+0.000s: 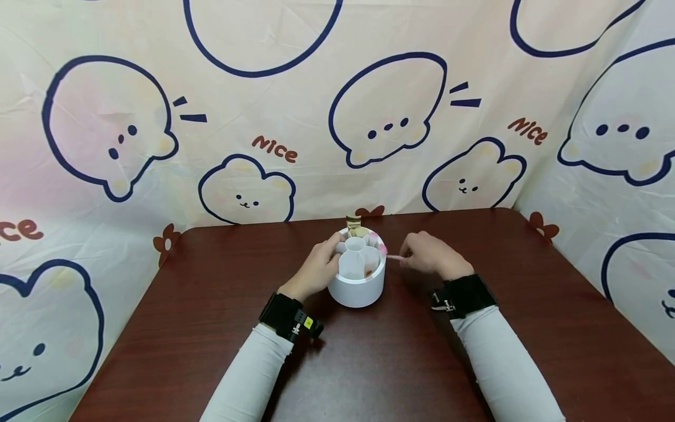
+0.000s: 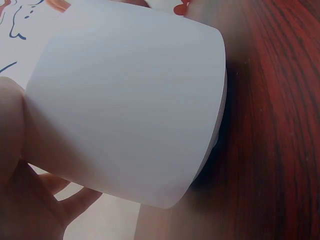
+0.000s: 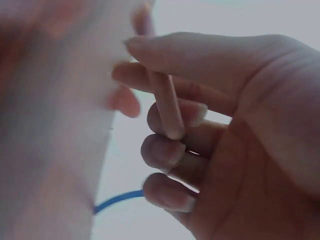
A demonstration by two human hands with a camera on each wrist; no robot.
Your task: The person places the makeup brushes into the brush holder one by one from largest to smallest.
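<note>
A white round organizer (image 1: 356,293) with several inner compartments stands upright on the table. My left hand (image 1: 313,269) grips its left side, the fingertips at the rim. In the left wrist view, the organizer's smooth wall (image 2: 130,100) fills the middle, with part of the hand against it at left. My right hand (image 1: 432,256), to the right of the organizer, pinches a slim pink stick (image 3: 167,105) between thumb and fingers. Its rounded end points toward the palm; the other end reaches toward the organizer's pink-patterned rim area (image 1: 383,248), where its tip is unclear.
A small gold-coloured item (image 1: 353,222) sticks up at the organizer's back. Something small and brownish (image 1: 368,273) lies in a front compartment. The dark brown table (image 1: 211,328) ends against a cartoon-printed cloth (image 1: 311,117) behind and at both sides.
</note>
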